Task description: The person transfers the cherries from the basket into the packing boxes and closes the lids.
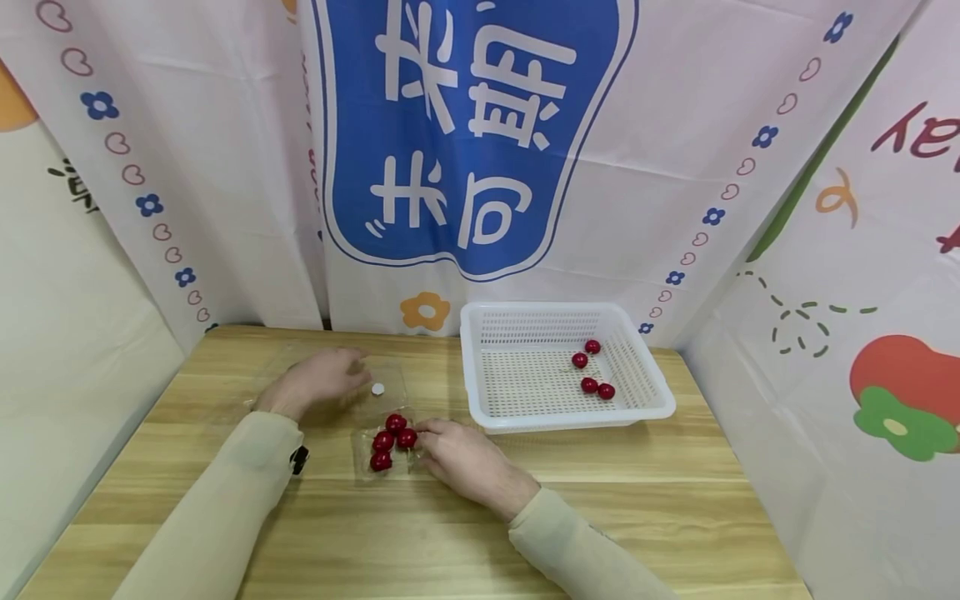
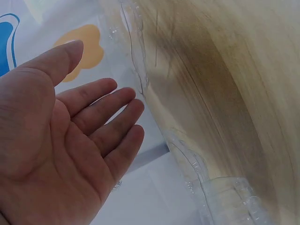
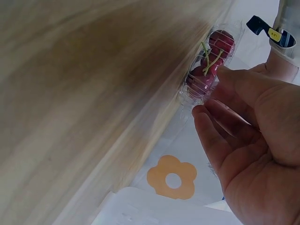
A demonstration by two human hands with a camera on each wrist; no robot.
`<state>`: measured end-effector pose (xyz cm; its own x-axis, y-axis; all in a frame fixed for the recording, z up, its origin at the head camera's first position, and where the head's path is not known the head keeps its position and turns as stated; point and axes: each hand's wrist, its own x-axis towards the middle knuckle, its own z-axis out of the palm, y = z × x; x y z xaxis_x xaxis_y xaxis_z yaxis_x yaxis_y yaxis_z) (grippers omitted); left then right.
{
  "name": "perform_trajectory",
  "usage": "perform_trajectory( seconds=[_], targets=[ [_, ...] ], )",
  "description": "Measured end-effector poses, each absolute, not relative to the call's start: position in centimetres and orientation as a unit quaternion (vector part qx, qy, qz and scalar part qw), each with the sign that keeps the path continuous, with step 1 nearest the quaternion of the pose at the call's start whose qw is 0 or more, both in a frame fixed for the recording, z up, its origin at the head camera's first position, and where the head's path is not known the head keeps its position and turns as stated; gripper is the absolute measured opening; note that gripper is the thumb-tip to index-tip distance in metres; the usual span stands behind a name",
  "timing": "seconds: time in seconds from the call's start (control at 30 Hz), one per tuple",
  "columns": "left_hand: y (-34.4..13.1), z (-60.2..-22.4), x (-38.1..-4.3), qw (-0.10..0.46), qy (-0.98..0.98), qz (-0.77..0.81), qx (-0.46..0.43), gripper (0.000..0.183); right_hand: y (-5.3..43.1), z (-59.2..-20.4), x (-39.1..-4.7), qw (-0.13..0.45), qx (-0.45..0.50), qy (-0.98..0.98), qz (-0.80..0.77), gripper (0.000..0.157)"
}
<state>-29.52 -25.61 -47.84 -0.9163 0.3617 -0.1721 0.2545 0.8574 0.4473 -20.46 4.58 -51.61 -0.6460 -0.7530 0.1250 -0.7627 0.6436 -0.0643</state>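
A clear plastic box (image 1: 367, 479) lies with its lid (image 1: 393, 383) folded back, a white round sticker on the lid. Several dark red cherries (image 1: 382, 442) sit in the box; green stems show on the cherries (image 3: 201, 79) in the right wrist view. My right hand (image 1: 468, 462) holds the box's right side, thumb beside the cherries and fingertips at the box edge. Over the left part of the lid hovers my left hand (image 1: 322, 379), blurred in the head view. Its palm and loosely extended fingers (image 2: 108, 126) hold nothing in the left wrist view.
A white perforated basket (image 1: 480, 404) stands at the back right, with several cherries (image 1: 590, 385) inside. More clear plastic (image 1: 288, 354) lies at the table's back left, near the left hand. Printed curtains (image 1: 225, 167) hang right behind the wooden table (image 1: 450, 550).
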Motion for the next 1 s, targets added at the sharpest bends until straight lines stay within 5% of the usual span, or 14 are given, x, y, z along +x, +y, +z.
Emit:
perform_trajectory(
  seconds=[0.5,1.0],
  targets=[
    [-25.9,-46.7,-29.3,0.126,0.959,0.201,0.155,0.068,4.5,-51.9,-20.6,0.047,0.417,-0.906,0.055,0.027],
    [-25.0,-43.7,-27.3,0.035,0.971,0.173,0.163,0.057,4.2,-52.0,-20.5,0.048,0.413,-0.908,0.053,0.029]
  ],
)
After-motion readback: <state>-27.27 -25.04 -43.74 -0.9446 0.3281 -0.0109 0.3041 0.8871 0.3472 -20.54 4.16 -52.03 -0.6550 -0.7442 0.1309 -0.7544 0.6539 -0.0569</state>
